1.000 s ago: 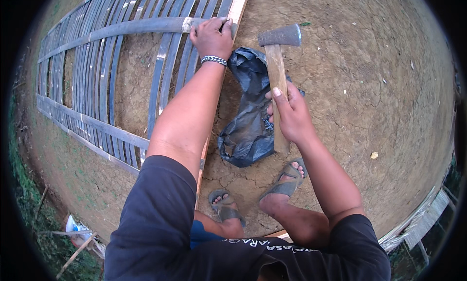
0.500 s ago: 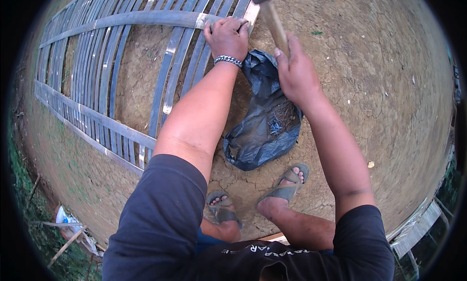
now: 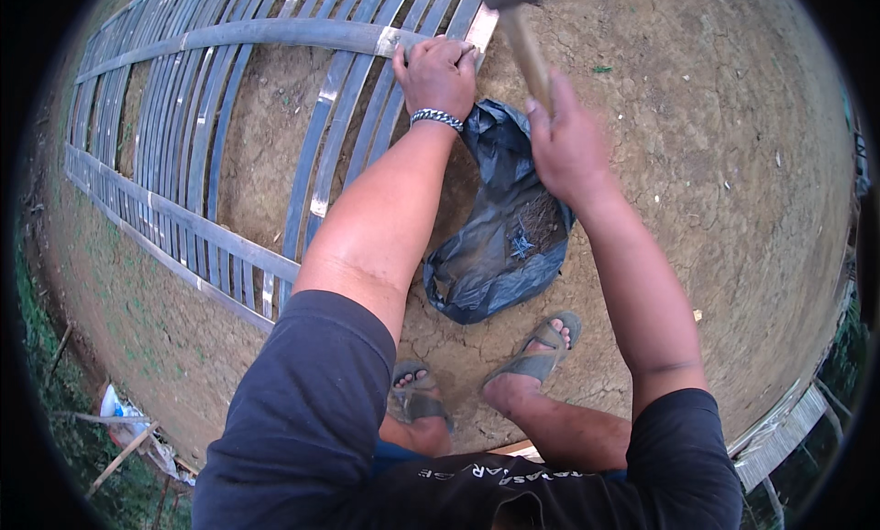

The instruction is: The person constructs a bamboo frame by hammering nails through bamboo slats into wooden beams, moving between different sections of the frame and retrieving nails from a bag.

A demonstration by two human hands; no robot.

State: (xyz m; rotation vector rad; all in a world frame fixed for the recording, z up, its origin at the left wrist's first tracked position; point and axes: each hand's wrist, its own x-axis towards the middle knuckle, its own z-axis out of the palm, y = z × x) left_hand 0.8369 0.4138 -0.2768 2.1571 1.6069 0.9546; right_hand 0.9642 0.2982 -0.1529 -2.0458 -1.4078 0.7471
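Observation:
My right hand [image 3: 570, 143] is wrapped round the wooden handle of a hammer [image 3: 526, 53], its dark metal head raised beyond the far right end of the slatted frame. My left hand [image 3: 440, 79], with a chain bracelet at the wrist, rests on the end of a crosspiece [image 3: 302, 31] of the frame. Its fingers are bent and drawn together at the corner; whatever they pinch is too small to make out. Just below both hands a black plastic bag [image 3: 490, 255] lies spread on the ground, holding a small heap of nails [image 3: 522, 244].
The slatted frame, of grey bamboo-like strips [image 3: 197, 136], lies on cracked bare soil to the left. A second crosspiece [image 3: 215, 229] runs along its near side. My sandalled feet [image 3: 541, 351] stand close to the bag. Sticks and white plastic litter [image 3: 128, 420] lie at lower left.
The hammer and my right hand have shifted slightly to the right and nearer. My left hand keeps its place on the crosspiece end, and the whole view has drifted a little.

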